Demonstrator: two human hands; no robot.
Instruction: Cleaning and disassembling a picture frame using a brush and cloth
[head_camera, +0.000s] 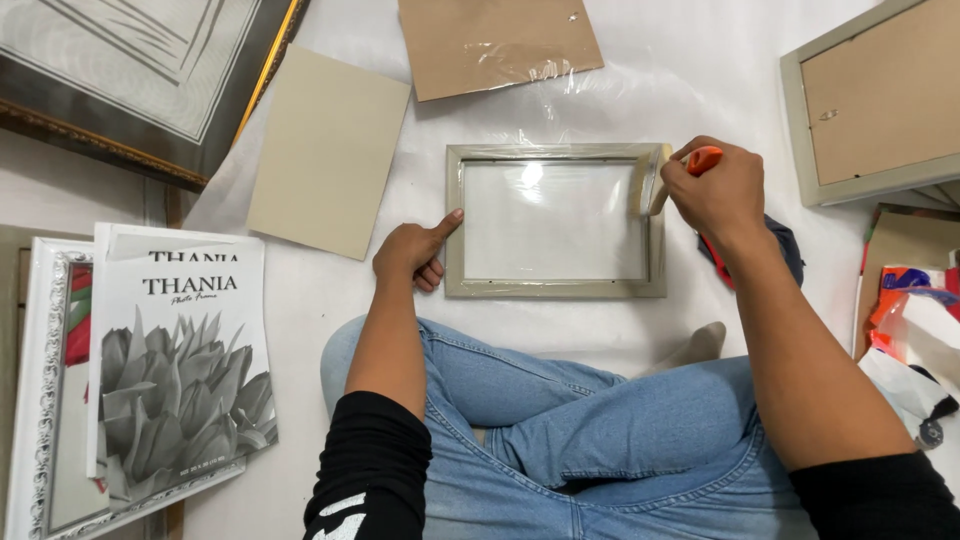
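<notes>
1. I'm sitting cross-legged on a white sheet (330, 330), jeans (560, 420) at the bottom of view, small picture frame (556, 220) flat on the sheet just past my knees.
2. Frame: pale greyish-beige moulding, landscape, glass pane in it with a light glare near its top edge.
3. Left hand (412, 255): loosely curled, thumb out and pressing on the frame's left rail. Holds nothing, just bears on the frame.
4. Right hand (718, 190): closed around an orange-handled tool (704, 160) at the frame's top right corner. Only the orange end shows past my fingers; can't tell what kind of tool it is.
5. A pale curved strip (655, 185) stands up off the right rail right beside that hand. Tape or liner, can't tell which.
6. Behind my right wrist: dark blue and red cloth (780, 255), mostly hidden.
7. Above the frame: brown backing board (495, 40) with crinkled clear film along its lower edge, apart from the frame.
8. Left of the frame: plain beige card (325, 150), lying tilted, not touching the frame.
9. Top left: corner of a large dark frame with gold edging (140, 90).
10. Lower left: ornate white frame (40, 400) with a black-and-white flower print (185, 380) laid on it.
11. Top right: another grey frame, back side up (875, 100), brown backing showing.
12. Right edge: pile of coloured bags and packaging (915, 330).
</notes>
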